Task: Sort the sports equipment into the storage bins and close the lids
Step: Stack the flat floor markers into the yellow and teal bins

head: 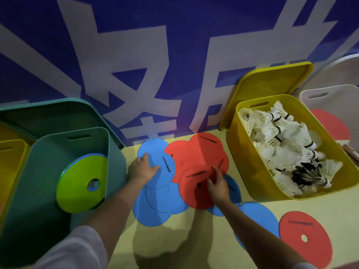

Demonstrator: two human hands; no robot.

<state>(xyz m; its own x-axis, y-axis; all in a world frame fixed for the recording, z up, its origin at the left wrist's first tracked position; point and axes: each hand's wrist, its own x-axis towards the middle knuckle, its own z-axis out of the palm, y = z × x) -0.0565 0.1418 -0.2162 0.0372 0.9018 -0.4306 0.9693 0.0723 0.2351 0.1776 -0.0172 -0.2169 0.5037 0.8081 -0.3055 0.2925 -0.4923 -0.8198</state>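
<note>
Flat blue and red discs lie overlapping on the yellow floor between two bins. My left hand [142, 167] holds the left edge of a blue disc [165, 171], thumb on top of it. My right hand [217, 184] pinches a red disc [192, 189] near its centre hole. The teal bin [114, 152] on the left holds a green disc [77, 183] with blue ones behind it, leaning against its wall. The yellow bin [242, 152] on the right is full of white shuttlecocks [287, 150]. A blue disc [258, 216] and another red disc [305, 237] lie apart at the lower right.
The teal lid [58, 115] and the yellow lid [272, 82] lean open against the blue banner wall. A white bin [330, 98] stands at the far right with a red disc inside. Another yellow bin [9, 158] shows at the left edge.
</note>
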